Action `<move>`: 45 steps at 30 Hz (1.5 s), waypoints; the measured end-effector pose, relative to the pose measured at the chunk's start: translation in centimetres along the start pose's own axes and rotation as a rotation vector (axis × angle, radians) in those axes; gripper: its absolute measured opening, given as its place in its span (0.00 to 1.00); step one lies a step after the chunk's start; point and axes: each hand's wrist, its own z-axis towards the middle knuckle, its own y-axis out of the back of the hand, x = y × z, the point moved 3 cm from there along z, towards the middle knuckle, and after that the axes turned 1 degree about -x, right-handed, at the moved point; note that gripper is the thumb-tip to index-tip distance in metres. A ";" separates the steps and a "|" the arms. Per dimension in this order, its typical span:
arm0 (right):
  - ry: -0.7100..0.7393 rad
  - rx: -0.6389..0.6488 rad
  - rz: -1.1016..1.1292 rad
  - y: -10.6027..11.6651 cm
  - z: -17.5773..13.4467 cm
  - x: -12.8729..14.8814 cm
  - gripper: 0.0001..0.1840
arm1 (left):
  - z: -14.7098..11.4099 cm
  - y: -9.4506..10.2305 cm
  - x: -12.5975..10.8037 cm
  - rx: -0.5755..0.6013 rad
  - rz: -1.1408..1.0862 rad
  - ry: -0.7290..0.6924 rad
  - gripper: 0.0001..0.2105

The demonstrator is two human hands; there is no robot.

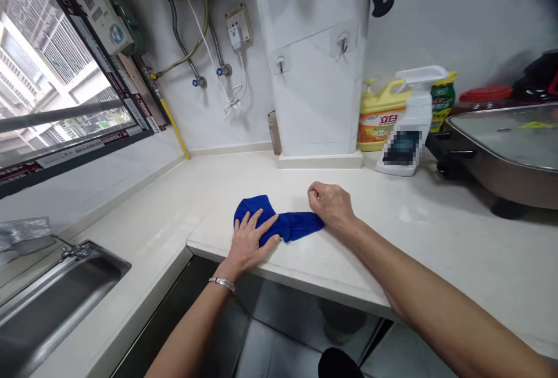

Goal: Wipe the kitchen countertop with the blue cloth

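A pale desk (457, 238) runs along white walls and turns a corner, with a steel sink (70, 302) set into its left arm, below a window (56, 58). Toward the back right stand a yellow jug (370, 110) and a white spray bottle (421, 102), near a pan (523, 163) with a glass lid. Pipes and a plugged-in cord hang on the back wall, and tiled floor (288, 349) shows below the front edge.

A blue cloth (300, 225) lies on the desk between the two hands. The left fingers (268, 225) are spread apart, resting flat on its left part. The right fingers (313, 198) are curled together at its right end; whether they pinch the fabric, I cannot tell.
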 end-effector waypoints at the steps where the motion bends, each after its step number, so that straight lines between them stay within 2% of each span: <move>1: -0.037 0.021 -0.026 -0.2 0.5 -0.5 0.17 | 0.1 -0.1 -0.2 0.007 -0.011 0.006 0.25; 4: -0.128 0.072 -0.047 -1.1 1.6 -2.3 0.18 | 0.5 -0.4 -1.4 0.047 -0.090 -0.008 0.22; 9: -0.174 0.099 0.018 -3.1 2.5 -4.8 0.17 | 1.1 -0.6 -3.6 0.155 -0.296 -0.166 0.19; 13: -0.164 0.091 0.061 -4.1 2.6 -5.8 0.16 | 1.3 -0.3 -2.4 0.177 -0.323 -0.245 0.18; 17: -0.161 0.064 0.086 -4.5 2.6 -6.3 0.15 | 1.9 -0.3 1.0 0.114 -0.240 -0.195 0.20; 22: -0.145 0.081 0.119 -4.8 2.5 -6.7 0.13 | 2.8 0.1 6.8 0.006 -0.097 -0.020 0.22; 26: -0.136 0.116 0.118 -5.0 2.5 -7.1 0.10 | 2.7 1.2 12.0 -0.071 -0.032 0.129 0.22; 31: -0.108 0.114 0.081 -5.5 2.6 -7.4 0.10 | 1.2 3.2 18.7 -0.136 0.013 0.303 0.22; 35: -0.106 0.118 0.066 -5.8 2.6 -7.5 0.10 | -1.3 4.8 23.0 -0.164 0.054 0.427 0.23; 40: -0.092 0.184 0.023 -6.1 2.6 -7.6 0.13 | -4.8 6.0 25.7 -0.157 0.097 0.526 0.25; 45: -0.078 0.234 -0.001 -6.3 2.6 -7.6 0.16 | -7.8 6.5 25.7 -0.154 0.125 0.598 0.25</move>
